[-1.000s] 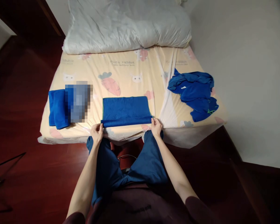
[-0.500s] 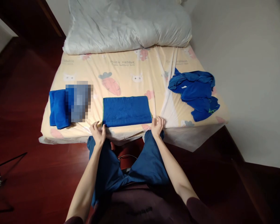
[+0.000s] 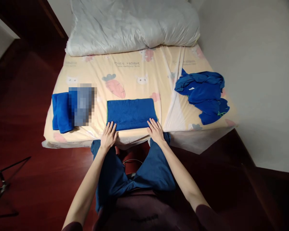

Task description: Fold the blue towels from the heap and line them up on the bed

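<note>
A blue towel (image 3: 131, 112) with a thin green edge lies flat in a rectangle near the front edge of the bed. My left hand (image 3: 108, 134) rests palm down with its fingertips on the towel's near left corner. On the near right corner lie the outstretched fingers of my right hand (image 3: 156, 131). Neither hand grips the cloth. To the left sits a folded blue towel (image 3: 60, 112), beside a pixelated patch that hides part of what is there. Several crumpled blue towels (image 3: 203, 93) are heaped at the right.
The bed (image 3: 86, 69) wears a yellow sheet with carrots and rabbits. A rolled grey-white quilt (image 3: 135, 29) lies across its far end. A wall (image 3: 250, 80) stands to the right. Thin dark stand legs (image 3: 3, 186) are on the floor at left.
Both hands have moved inward from the towel's near corners, where the fingers were curled at its edge. Now they lie flat on top of the cloth. The towel stays in place.
</note>
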`<state>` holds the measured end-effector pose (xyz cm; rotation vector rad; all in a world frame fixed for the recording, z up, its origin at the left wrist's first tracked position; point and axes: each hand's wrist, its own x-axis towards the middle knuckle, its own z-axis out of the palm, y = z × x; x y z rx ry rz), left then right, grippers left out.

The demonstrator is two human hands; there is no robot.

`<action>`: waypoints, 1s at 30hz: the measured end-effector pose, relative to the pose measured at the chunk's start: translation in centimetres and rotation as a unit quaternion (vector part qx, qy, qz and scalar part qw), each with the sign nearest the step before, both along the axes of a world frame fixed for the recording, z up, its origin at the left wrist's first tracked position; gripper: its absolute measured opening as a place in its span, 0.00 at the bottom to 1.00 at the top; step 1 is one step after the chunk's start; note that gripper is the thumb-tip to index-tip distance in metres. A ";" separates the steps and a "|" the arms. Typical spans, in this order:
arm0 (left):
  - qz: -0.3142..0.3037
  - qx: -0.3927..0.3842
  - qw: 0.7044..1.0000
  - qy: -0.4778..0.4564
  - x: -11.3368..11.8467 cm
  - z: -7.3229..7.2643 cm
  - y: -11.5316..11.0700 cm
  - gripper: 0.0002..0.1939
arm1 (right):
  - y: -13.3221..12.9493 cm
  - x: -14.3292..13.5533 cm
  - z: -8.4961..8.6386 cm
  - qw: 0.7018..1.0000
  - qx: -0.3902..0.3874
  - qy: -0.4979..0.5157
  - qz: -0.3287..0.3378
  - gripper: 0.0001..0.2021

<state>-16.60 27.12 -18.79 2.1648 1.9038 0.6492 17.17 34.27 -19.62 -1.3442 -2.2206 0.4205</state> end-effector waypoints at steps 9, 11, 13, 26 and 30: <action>-0.009 -0.032 0.999 0.033 -1.6 0.1 1.5 0.33 | 1.2 -0.1 -0.9 0.997 0.011 -0.009 -0.077 0.29; -0.009 -0.038 0.998 0.048 -1.8 0.0 1.9 0.34 | 1.7 -0.3 -1.2 0.995 0.017 -0.015 -0.092 0.30; -0.007 -0.043 0.997 0.061 -1.9 -0.1 2.3 0.35 | 2.3 -0.5 -1.2 0.995 0.024 -0.024 -0.098 0.29; -0.035 0.008 0.999 -0.028 -3.5 -1.6 -3.5 0.34 | -2.4 2.6 -1.1 0.992 0.042 0.062 -0.097 0.27; 0.035 0.051 0.988 -0.138 -3.8 -2.5 -3.2 0.35 | -1.6 2.5 -0.8 0.981 0.005 0.157 -0.117 0.28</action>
